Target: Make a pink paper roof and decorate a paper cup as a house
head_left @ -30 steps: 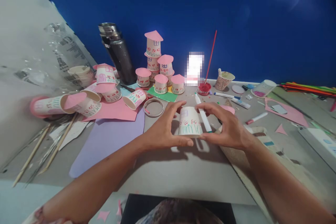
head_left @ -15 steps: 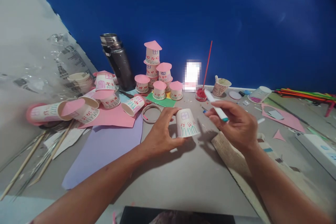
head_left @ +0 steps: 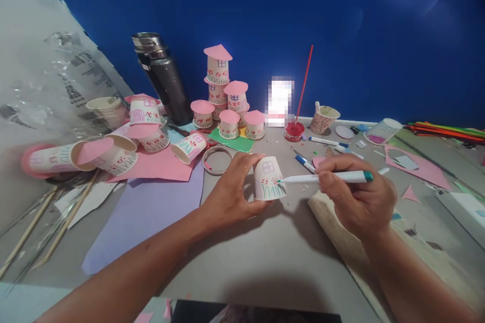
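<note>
An upside-down paper cup has a purple window, red flowers and green grass strokes drawn on it. My left hand grips this cup from its left side, thumb near the rim and fingers at the top. A white marker with a green end lies level in my right hand, pinched between thumb and fingers. Its tip is at the cup's right side, by the flowers and grass; whether it touches is too small to tell.
Decorated cups with pink cone roofs are stacked behind, near a dark flask. Purple paper and a tape roll lie left. A cloth, loose markers and red paint pot are right.
The marker has swung from pointing up and away to lying level, its tip brought to the cup. My right hand has turned and shifted slightly right. The view has shifted a little.
</note>
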`<move>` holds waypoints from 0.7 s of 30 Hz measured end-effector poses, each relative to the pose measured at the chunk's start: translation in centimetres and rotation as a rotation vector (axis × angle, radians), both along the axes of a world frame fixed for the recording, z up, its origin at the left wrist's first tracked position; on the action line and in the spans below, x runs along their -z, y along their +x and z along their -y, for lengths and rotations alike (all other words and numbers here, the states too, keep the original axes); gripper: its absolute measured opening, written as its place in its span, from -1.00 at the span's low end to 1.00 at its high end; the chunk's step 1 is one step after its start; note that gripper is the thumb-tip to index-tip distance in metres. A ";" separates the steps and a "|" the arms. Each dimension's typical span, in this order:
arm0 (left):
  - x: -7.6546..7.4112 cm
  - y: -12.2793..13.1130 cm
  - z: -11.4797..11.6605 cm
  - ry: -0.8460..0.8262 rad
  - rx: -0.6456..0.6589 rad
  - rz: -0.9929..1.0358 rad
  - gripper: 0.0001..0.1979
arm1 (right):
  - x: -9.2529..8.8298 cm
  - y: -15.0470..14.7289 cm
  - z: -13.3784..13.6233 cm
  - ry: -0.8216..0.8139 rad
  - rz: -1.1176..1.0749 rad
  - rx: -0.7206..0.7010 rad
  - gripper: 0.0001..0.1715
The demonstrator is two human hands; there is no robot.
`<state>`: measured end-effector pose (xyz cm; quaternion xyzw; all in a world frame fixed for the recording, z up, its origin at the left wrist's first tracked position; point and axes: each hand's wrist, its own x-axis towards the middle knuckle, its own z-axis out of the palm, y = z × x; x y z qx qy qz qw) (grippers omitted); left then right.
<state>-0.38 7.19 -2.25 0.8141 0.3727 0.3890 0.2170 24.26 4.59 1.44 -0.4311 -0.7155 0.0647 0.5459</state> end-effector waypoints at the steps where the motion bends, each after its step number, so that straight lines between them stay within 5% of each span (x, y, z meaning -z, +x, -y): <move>1: 0.0 0.0 0.0 0.010 0.000 -0.002 -0.23 | -0.1 0.0 0.1 -0.002 0.017 -0.013 -0.92; 6: -0.3 0.1 0.2 0.045 0.009 0.005 -0.25 | -0.6 0.0 0.3 -0.008 0.067 -0.129 -0.85; 21: -0.6 0.0 0.4 0.028 0.021 -0.033 -0.22 | -0.5 0.0 0.3 0.032 0.086 -0.150 -0.89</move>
